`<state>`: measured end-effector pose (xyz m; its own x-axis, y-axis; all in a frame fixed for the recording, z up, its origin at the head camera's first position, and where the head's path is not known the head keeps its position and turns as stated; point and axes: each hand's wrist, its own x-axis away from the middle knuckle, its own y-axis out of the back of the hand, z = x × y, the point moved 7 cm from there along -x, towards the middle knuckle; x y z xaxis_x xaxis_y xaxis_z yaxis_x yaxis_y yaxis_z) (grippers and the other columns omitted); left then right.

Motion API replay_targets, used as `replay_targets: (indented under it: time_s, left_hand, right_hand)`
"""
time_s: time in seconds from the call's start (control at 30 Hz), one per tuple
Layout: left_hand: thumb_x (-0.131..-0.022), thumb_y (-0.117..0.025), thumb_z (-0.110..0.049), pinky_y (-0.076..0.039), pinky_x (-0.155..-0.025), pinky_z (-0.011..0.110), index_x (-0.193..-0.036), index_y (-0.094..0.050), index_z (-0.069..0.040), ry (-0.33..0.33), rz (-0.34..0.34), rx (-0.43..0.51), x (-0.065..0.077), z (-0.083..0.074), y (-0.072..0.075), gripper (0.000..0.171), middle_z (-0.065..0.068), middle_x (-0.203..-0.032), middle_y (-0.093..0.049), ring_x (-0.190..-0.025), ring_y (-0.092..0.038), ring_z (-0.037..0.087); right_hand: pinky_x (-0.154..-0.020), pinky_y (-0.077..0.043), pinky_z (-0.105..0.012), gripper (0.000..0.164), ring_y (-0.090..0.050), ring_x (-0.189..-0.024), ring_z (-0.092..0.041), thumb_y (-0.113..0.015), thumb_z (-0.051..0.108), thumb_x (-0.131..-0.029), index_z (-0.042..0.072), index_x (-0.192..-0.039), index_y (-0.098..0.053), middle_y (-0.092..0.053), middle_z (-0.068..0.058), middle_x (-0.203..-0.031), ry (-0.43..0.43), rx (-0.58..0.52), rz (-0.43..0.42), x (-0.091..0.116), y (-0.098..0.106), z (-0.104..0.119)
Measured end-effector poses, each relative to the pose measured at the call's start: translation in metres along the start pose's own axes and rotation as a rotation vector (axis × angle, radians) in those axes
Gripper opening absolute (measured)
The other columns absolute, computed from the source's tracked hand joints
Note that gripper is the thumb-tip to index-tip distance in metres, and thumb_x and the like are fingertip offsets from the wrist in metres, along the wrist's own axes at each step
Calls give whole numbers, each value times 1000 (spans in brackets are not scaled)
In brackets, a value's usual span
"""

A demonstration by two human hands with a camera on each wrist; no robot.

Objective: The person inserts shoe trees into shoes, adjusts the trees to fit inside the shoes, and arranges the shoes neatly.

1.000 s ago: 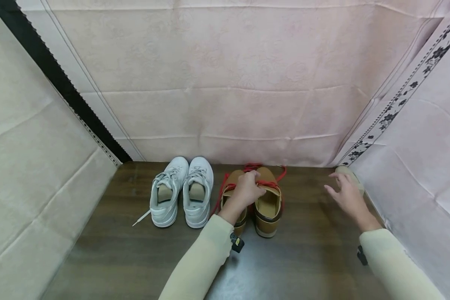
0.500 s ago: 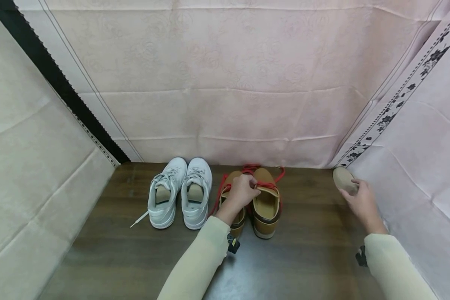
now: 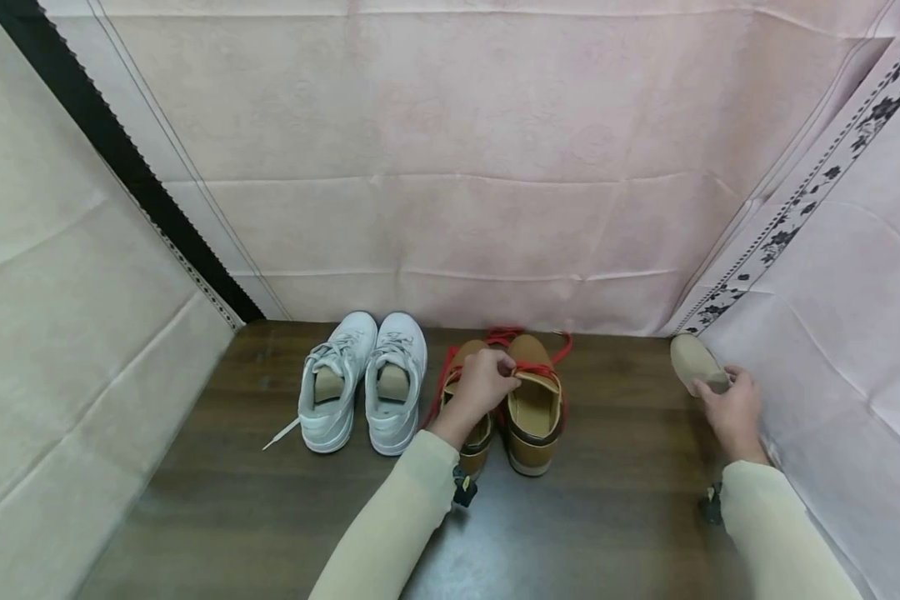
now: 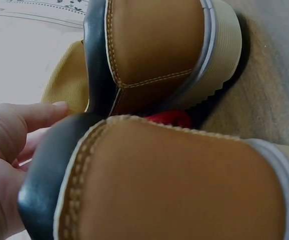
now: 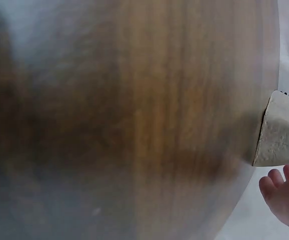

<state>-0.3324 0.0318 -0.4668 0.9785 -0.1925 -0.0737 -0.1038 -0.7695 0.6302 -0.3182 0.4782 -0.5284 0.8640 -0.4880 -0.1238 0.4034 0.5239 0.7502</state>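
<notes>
Two brown shoes with red laces (image 3: 543,368) stand side by side on the floor. My left hand (image 3: 482,385) reaches over the left brown shoe (image 4: 184,185) and pinches the tan tongue (image 4: 67,80) of the right brown shoe (image 3: 534,408). Part of the left shoe is hidden under that hand. In the floor's back right corner, my right hand (image 3: 735,415) grips the near end of a beige rounded shoe insert (image 3: 692,363), thumb and fingers on opposite sides. The right wrist view shows the insert (image 5: 277,137) at its right edge, with several fingertips beside it.
Left of the brown shoes stands a pair of white sneakers (image 3: 396,354), a beige insert (image 3: 328,387) in each. One white lace end (image 3: 283,433) trails onto the wooden floor (image 3: 270,517). Pale cloth walls (image 3: 450,233) border the back and both sides.
My right hand has come to the beige insert, taken hold of its near end and drawn it slightly right. My left hand stays at the right brown shoe, its fingers now lower on the tongue.
</notes>
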Motion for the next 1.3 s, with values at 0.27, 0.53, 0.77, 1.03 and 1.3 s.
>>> replay_targets:
  time_s: [0.27, 0.53, 0.77, 1.03, 1.3]
  left_hand:
    - [-87, -83, -13, -59, -81, 29, -103, -78, -7, -13, -4, 7, 0, 0, -1, 18, 4, -98, -78, -93, -71, 17]
    - [-87, -83, -13, -58, -78, 26, -102, -78, -8, -4, 6, 27, 1, 1, -1, 16, 3, -97, -78, -89, -71, 14]
    - [-88, -83, -14, -57, -71, 23, -101, -78, -9, -13, 7, 43, 1, 3, -2, 15, 2, -94, -78, -82, -70, 11]
    - [-88, -82, -12, -57, -70, 23, -101, -78, -8, -17, 13, 77, 1, 2, -3, 14, 4, -95, -78, -80, -70, 12]
    - [-87, -83, -10, -57, -66, 23, -97, -78, -8, -42, -12, 61, 3, 2, -3, 12, 4, -91, -78, -77, -69, 11]
  right_hand:
    - [-115, -29, -62, 71, -35, -137, -54, -64, 25, -100, -8, -154, -31, -38, -40, -148, -71, -8, 23, -9, -1, -6]
    - [-115, -28, -63, 66, -34, -135, -55, -63, 23, -100, -10, -149, -34, -37, -41, -143, -76, -15, 35, -7, -4, -7]
    - [-115, -27, -63, 57, -34, -134, -57, -62, 16, -99, -10, -144, -38, -39, -40, -141, -53, 0, 9, -4, -2, -2]
    - [-114, -27, -63, 55, -32, -134, -56, -62, 13, -100, -11, -143, -38, -39, -41, -140, -40, -9, -16, -3, 0, -4]
    - [-109, -31, -64, 53, -34, -130, -57, -64, 12, -99, -11, -141, -40, -40, -44, -134, -27, -12, -19, -1, -3, -7]
